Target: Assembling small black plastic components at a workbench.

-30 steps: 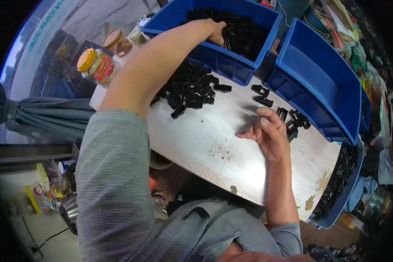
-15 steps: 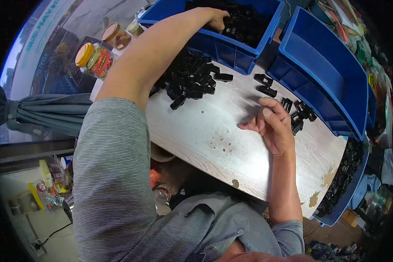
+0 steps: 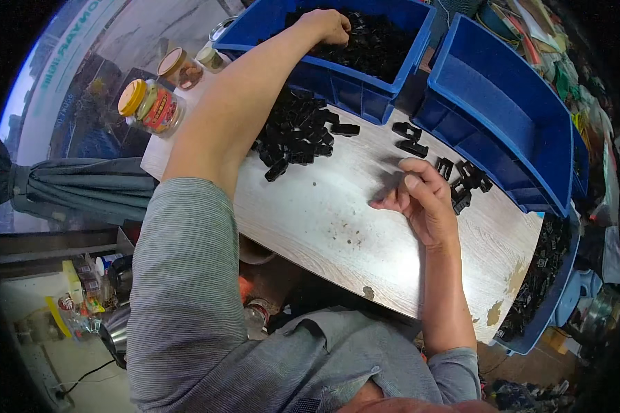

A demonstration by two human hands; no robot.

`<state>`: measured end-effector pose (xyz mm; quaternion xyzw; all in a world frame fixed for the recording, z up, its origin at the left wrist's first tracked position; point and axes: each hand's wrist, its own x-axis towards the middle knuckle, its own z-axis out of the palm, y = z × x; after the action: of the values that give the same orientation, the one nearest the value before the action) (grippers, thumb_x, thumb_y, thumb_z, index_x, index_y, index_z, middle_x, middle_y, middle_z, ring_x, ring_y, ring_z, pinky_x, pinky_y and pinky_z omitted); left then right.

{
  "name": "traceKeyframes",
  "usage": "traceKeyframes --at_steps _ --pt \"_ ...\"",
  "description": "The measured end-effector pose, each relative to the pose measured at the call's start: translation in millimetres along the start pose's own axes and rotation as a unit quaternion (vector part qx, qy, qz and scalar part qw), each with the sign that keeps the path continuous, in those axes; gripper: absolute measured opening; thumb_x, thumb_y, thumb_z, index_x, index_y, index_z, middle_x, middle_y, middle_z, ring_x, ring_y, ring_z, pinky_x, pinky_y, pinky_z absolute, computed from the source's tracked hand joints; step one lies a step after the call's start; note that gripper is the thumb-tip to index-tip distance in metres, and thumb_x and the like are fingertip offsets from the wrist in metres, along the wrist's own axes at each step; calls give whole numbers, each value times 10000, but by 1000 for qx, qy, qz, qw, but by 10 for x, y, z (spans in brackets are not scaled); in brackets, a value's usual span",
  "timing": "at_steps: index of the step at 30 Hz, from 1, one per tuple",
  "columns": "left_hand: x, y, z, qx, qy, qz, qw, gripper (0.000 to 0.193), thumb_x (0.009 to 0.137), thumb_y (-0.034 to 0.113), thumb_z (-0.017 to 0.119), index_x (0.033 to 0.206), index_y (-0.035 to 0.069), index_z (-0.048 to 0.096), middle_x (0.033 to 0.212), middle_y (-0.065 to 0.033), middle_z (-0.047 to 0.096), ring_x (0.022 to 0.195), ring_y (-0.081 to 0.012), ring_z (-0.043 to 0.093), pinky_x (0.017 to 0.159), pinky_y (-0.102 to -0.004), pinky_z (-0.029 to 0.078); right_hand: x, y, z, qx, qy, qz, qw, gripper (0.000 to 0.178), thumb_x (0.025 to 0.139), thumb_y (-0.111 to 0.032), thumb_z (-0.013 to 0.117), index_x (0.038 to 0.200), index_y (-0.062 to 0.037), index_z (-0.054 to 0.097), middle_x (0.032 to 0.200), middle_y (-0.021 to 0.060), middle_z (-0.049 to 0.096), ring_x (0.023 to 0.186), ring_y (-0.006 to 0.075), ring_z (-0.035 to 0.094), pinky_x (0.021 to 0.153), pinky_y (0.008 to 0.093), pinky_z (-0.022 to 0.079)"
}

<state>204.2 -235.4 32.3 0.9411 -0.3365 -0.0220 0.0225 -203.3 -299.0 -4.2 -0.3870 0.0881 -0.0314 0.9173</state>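
**Left hand in parts bin, right hand above worktable**

The left hand (image 3: 329, 29) is over the far blue bin (image 3: 355, 93), fingers curled down at the black parts (image 3: 382, 51) that fill it. Whether it pinches a part cannot be determined; the fingertips are hidden.

The right hand (image 3: 427, 199) is palm-inward over the pale tabletop (image 3: 310, 220), fingers bent and thumb close to the index finger. Whether anything is pinched between them cannot be told.

A pile of black plastic pieces (image 3: 300, 134) lies on the tabletop in front of the far bin, beside the left forearm. Two loose pieces (image 3: 410, 139) and a small cluster (image 3: 465, 184) lie near the right hand, on its far side.

A second blue bin (image 3: 510, 103) stands tilted right of the first. Two lidded jars (image 3: 160, 109) stand at the table's left edge.
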Motion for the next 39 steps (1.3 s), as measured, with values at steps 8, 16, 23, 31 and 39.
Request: traceKeyframes --at_steps 8,16,23,31,39 --pt "-118 -125 -295 -78 87 102 988 417 758 270 722 1156 145 729 1132 -140 726 1026 -314 698 933 -392 546 -6 -17 -14 2 -7 0 1000 278 962 -131 647 1215 -21 613 676 76 572 737 272 696 843 589 596" --pt "-978 -215 -802 -299 290 94 904 366 737 130 692 1088 26 702 884 -110 718 841 -185 671 780 -334 529 -25 -21 -44 -16 6 -3 1000 293 958 -143 656 1222 -22 610 681 75 579 743 277 696 857 602 586" --pt "-2176 -79 -319 -287 455 74 840 305 826 106 700 1129 116 726 1044 -120 724 903 -308 702 805 -373 559 -16 -11 -27 -18 1 -1 1000 301 971 -138 631 1243 -14 599 696 80 571 736 277 683 858 605 584" --pt "-2389 14 354 -90 447 85 886 323 830 194 750 1149 150 725 1144 -85 672 1148 -326 570 932 -425 474 1 3 -51 -32 -19 -12 999 308 978 -143 624 1255 -11 590 697 73 563 751 271 690 857 588 593" --pt "-2421 -19 366 -95 474 111 868 316 849 220 749 1141 104 722 1121 -67 688 1176 -318 564 968 -428 433 -7 -11 -42 -63 -11 -2 998 300 978 -155 631 1248 -27 599 695 55 557 779 259 705 872 588 592"
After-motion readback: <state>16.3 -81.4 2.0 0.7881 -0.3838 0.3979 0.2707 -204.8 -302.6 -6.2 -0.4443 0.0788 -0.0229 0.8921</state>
